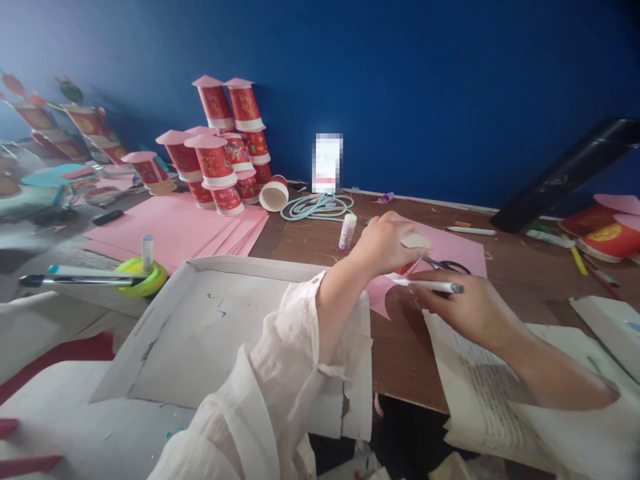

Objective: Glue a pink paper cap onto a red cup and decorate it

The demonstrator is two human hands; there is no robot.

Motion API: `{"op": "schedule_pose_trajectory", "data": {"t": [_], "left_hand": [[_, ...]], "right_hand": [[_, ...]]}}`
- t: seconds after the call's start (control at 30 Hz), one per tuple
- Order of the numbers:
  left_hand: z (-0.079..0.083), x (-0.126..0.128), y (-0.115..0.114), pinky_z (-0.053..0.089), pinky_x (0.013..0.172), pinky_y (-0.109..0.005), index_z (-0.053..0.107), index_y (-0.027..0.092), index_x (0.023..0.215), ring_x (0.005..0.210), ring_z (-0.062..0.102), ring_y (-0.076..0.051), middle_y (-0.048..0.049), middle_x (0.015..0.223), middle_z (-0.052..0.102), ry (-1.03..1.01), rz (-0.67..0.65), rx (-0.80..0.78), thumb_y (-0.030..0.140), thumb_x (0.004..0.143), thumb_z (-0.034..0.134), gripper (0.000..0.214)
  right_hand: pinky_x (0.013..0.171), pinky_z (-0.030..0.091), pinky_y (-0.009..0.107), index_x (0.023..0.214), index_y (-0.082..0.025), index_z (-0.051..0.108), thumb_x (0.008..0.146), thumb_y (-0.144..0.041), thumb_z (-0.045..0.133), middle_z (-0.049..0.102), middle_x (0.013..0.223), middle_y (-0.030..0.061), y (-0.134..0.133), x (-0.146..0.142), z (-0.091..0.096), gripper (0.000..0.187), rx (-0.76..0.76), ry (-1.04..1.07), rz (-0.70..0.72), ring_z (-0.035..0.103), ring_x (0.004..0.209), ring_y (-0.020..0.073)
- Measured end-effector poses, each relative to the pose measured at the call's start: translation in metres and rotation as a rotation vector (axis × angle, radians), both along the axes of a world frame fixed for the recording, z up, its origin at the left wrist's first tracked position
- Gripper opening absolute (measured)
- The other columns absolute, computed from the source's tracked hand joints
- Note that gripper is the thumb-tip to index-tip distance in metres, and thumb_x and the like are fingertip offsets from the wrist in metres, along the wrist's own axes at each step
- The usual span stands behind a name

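Note:
My left hand [387, 241] is closed around a red and white paper cup [416, 240], whose pale round end faces up. The cup is over a sheet of pink paper [463, 248], and the hand hides most of its side. In my right hand [463, 303] lies a white marker [433, 286], pinched near the cup's lower edge, with its grey end pointing right. Where its tip touches, I cannot make out. Just behind the right hand are black-handled scissors [450, 266] on the pink paper. A glue stick [347, 232] stands upright left of my left hand.
Stacked red cups with pink paper roofs [215, 160] stand at the back left, behind pink sheets [150, 223]. A cup [274, 195] lies beside a coiled cable [320, 208]. An open cardboard lid [200, 333] lies front left. A black tube [565, 177] leans at the right.

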State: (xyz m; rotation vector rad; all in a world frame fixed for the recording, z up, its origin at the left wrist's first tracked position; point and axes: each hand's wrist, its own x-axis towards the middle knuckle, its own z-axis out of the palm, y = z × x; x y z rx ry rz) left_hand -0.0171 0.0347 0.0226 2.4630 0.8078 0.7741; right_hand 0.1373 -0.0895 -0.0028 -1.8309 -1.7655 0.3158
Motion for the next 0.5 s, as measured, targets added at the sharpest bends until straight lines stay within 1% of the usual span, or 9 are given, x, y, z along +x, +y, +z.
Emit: {"op": "schedule_pose_trajectory", "data": {"t": [0.13,0.27,0.33,0.4,0.43,0.5], "left_hand": [[-0.001,0.001,0.001,0.040,0.105,-0.036,0.071,0.018,0.110,0.116,0.055,-0.024,-0.0091,0.118,0.064,-0.005,0.001,-0.005,0.047,0.084,0.069,0.039],[-0.003,0.001,0.002,0.041,0.104,-0.038,0.071,0.019,0.113,0.114,0.056,-0.025,-0.0099,0.120,0.062,-0.013,0.011,-0.017,0.049,0.083,0.069,0.042],[-0.003,0.001,0.002,0.042,0.104,-0.038,0.070,0.019,0.114,0.115,0.055,-0.025,-0.0097,0.120,0.063,-0.016,0.011,-0.021,0.048,0.083,0.069,0.043],[-0.002,0.000,0.001,0.042,0.104,-0.038,0.071,0.020,0.114,0.118,0.054,-0.026,-0.0091,0.120,0.063,-0.015,0.011,-0.024,0.048,0.084,0.068,0.041],[-0.001,0.000,0.000,0.042,0.104,-0.039,0.071,0.021,0.114,0.119,0.054,-0.026,-0.0088,0.119,0.063,-0.012,0.013,-0.030,0.048,0.084,0.067,0.040],[0.000,0.000,0.000,0.043,0.104,-0.040,0.071,0.022,0.112,0.120,0.054,-0.026,-0.0085,0.119,0.064,-0.007,0.020,-0.045,0.049,0.084,0.067,0.040]], "right_hand": [[0.063,0.056,0.036,0.098,-0.033,0.079,0.085,-0.051,0.066,0.078,0.088,0.0019,-0.004,0.005,-0.008,0.026,0.029,0.017,-0.001,0.073,0.075,0.0253],[0.061,0.056,0.036,0.097,-0.031,0.078,0.085,-0.052,0.066,0.078,0.092,0.0023,-0.006,0.002,-0.010,0.028,0.039,0.011,-0.017,0.073,0.071,0.0235],[0.058,0.055,0.036,0.097,-0.033,0.078,0.085,-0.052,0.065,0.078,0.089,0.0009,-0.009,0.003,-0.005,0.026,0.014,0.017,-0.026,0.071,0.064,0.0217],[0.055,0.054,0.035,0.096,-0.035,0.078,0.086,-0.051,0.065,0.076,0.077,-0.0006,-0.014,0.010,0.005,0.023,-0.005,0.017,-0.047,0.068,0.057,0.0207],[0.055,0.054,0.036,0.094,-0.036,0.077,0.086,-0.049,0.064,0.074,0.073,-0.0007,-0.016,0.015,0.011,0.020,0.019,0.013,-0.070,0.068,0.056,0.0208],[0.052,0.052,0.035,0.090,-0.036,0.077,0.085,-0.047,0.067,0.074,0.075,0.0016,-0.020,0.029,0.023,0.016,0.146,0.068,-0.157,0.068,0.060,0.0220]]}}
